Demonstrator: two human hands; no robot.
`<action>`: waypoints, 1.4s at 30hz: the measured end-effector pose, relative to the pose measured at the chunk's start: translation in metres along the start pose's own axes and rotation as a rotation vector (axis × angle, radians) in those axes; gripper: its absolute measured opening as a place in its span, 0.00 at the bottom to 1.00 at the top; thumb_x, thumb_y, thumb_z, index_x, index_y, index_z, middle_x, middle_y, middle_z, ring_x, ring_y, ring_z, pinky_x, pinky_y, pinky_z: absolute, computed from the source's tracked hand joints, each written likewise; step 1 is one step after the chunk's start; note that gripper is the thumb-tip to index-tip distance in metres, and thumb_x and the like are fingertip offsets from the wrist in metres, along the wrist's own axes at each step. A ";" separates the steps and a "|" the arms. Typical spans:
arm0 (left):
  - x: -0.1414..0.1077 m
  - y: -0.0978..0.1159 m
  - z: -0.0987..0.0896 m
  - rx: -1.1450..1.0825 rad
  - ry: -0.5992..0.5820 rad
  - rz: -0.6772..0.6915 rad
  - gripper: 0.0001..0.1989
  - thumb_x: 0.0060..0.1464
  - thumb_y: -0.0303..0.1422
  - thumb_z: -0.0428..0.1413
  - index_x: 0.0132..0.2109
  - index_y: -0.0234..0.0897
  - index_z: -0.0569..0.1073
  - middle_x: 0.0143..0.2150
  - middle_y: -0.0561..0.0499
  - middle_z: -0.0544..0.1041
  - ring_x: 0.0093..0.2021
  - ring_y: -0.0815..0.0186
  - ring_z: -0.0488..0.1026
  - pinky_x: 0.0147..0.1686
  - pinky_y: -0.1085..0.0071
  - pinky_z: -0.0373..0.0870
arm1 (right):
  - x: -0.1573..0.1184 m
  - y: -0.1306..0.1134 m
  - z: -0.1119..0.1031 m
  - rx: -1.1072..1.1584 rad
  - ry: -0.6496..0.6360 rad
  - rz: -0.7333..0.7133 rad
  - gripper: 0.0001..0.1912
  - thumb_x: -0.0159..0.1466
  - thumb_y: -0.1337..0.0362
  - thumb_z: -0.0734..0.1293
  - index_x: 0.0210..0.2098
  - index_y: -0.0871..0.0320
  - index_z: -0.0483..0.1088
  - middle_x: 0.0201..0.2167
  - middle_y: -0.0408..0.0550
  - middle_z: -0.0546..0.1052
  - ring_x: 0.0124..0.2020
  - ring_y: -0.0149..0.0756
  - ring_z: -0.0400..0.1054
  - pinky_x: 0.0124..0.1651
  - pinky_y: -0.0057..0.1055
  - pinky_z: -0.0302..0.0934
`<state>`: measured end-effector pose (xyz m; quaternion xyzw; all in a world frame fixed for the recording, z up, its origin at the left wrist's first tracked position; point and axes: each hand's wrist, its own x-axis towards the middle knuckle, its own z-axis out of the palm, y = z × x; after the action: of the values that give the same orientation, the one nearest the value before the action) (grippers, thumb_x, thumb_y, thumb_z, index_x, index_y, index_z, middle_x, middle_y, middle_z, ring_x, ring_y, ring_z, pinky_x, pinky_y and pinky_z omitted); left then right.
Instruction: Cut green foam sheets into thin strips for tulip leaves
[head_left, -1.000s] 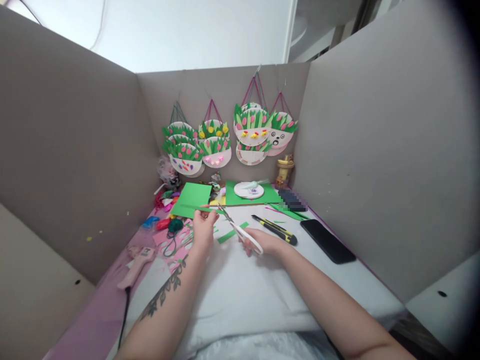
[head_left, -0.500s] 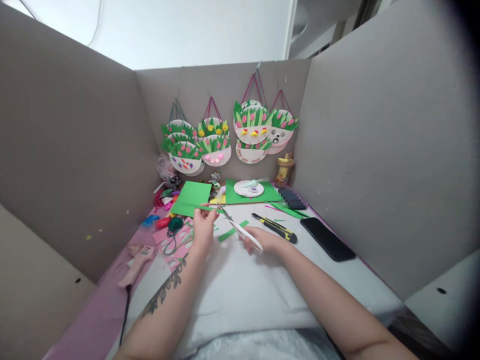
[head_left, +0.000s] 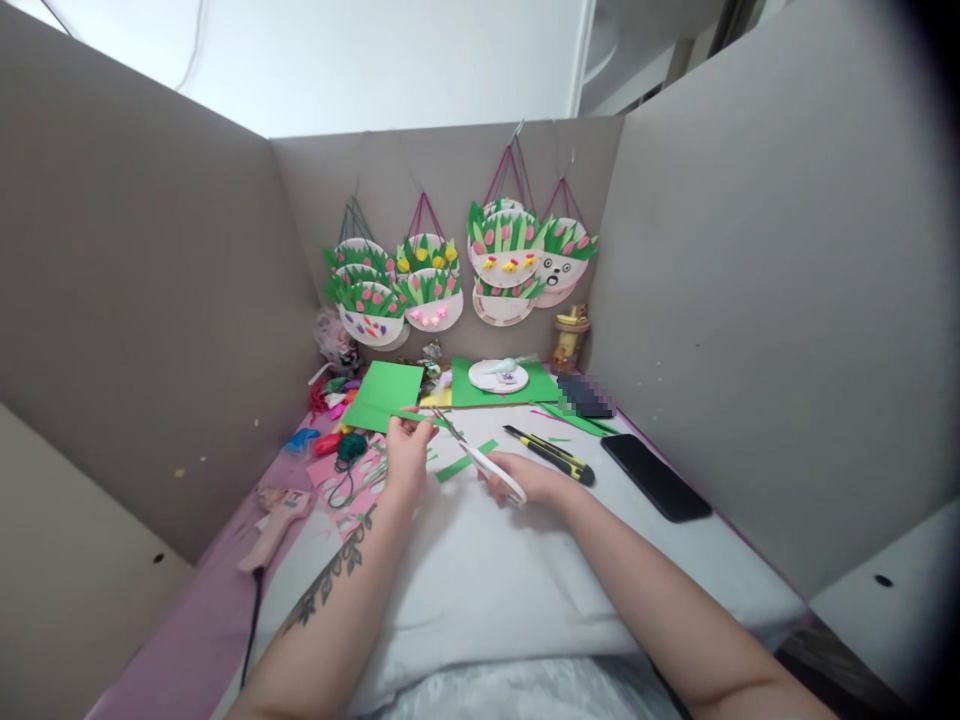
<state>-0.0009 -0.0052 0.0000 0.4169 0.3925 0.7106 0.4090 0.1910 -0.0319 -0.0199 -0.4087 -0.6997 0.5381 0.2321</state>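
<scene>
My left hand (head_left: 409, 445) pinches a narrow green paper strip (head_left: 420, 416) above the white-covered table (head_left: 480, 590). Around the handles of white scissors (head_left: 491, 468), my right hand (head_left: 517, 478) is closed. The blades point up and left and meet the strip just right of my left fingertips. Another green strip (head_left: 466, 461) lies flat on the white cover between my hands. Behind my left hand is a green sheet (head_left: 382, 392).
Right of my hands lie yellow-and-black cutters (head_left: 551, 455) and a black phone (head_left: 654, 478). A pink glue gun (head_left: 276, 525) with a cord is at the left. At the back, a white plate (head_left: 484, 378) rests on green paper; decorated plates (head_left: 504, 255) hang above.
The far end of the strip in my left hand looks slightly shifted. Both hands and the scissors stay in nearly the same place.
</scene>
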 end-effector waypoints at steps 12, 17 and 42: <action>0.001 -0.001 -0.001 -0.006 0.000 -0.002 0.16 0.42 0.31 0.59 0.39 0.38 0.63 0.28 0.59 0.68 0.30 0.72 0.69 0.38 0.67 0.71 | -0.003 -0.007 0.001 0.016 0.003 0.013 0.11 0.46 0.69 0.62 0.31 0.58 0.63 0.25 0.39 0.67 0.24 0.27 0.64 0.24 0.22 0.59; 0.001 0.001 -0.002 0.037 -0.006 0.016 0.14 0.43 0.31 0.59 0.36 0.38 0.63 0.26 0.60 0.67 0.27 0.73 0.67 0.34 0.73 0.68 | -0.004 -0.006 0.000 -0.027 -0.006 0.001 0.09 0.46 0.68 0.62 0.30 0.58 0.62 0.23 0.39 0.67 0.22 0.27 0.63 0.23 0.22 0.58; 0.012 0.004 -0.010 0.111 -0.098 -0.002 0.18 0.38 0.34 0.62 0.33 0.39 0.60 0.20 0.62 0.65 0.20 0.75 0.60 0.22 0.78 0.52 | -0.002 0.007 -0.009 -0.095 0.015 -0.035 0.05 0.48 0.67 0.62 0.27 0.57 0.63 0.22 0.38 0.66 0.21 0.27 0.60 0.23 0.23 0.55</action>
<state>-0.0148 0.0023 0.0030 0.4729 0.4110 0.6661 0.4048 0.2015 -0.0279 -0.0232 -0.4111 -0.7295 0.4971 0.2273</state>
